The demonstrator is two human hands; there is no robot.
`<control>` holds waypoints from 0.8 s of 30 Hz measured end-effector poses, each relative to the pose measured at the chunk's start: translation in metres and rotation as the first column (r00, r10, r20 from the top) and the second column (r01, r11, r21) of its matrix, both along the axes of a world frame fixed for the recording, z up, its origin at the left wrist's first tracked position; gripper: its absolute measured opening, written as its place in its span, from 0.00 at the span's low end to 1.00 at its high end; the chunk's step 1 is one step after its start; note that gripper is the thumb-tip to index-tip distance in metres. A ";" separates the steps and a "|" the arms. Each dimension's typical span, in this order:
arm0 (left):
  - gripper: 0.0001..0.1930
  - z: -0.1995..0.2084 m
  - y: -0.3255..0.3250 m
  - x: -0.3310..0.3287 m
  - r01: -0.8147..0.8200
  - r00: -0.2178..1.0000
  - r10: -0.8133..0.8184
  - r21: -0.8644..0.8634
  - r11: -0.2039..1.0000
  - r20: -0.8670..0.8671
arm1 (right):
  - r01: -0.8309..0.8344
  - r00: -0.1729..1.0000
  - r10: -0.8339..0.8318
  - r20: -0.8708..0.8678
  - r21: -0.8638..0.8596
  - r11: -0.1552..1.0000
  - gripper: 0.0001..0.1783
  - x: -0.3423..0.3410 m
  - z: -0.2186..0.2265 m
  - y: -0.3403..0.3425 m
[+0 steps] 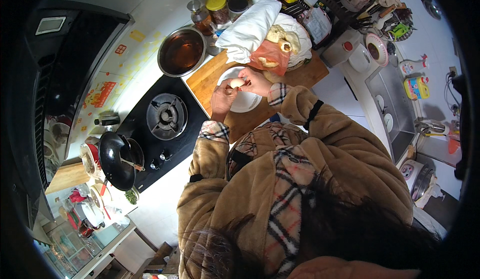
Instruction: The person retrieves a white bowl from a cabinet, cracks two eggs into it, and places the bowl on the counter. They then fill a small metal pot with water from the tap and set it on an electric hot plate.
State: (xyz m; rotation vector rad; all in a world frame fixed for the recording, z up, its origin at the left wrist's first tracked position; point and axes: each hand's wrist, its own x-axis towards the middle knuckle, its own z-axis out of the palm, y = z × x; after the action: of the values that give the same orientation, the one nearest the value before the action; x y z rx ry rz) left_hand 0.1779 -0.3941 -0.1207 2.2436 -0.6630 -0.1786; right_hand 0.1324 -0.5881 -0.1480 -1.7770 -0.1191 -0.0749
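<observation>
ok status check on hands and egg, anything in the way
Left hand and right hand both on egg. Egg over white dish, can't tell if cracked. Red bag near right hand, not blocking.

Bare wood on the left part of the wooden chopping board gives a hand a way in; a narrower bare patch shows at its right end. Over its middle, the left hand and right hand block the space above the white dish. Along its far side, the white bag and red plastic bag stand in the way, with the steel pot beyond its far-left corner. Left of it, flat black cooktop lies open up to the raised burner.
</observation>
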 end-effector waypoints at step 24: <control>0.21 -0.030 -0.006 0.003 0.020 0.983 -0.031 -0.060 0.998 -0.182 | 0.188 0.974 -0.183 0.134 -0.028 0.982 0.23 -0.008 -0.027 0.007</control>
State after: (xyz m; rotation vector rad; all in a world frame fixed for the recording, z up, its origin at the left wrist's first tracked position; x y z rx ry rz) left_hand 0.1807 -0.4005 -0.1504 2.1333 -0.5902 -0.3696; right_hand 0.1248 -0.5808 -0.1753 -1.8200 -0.0490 -0.3265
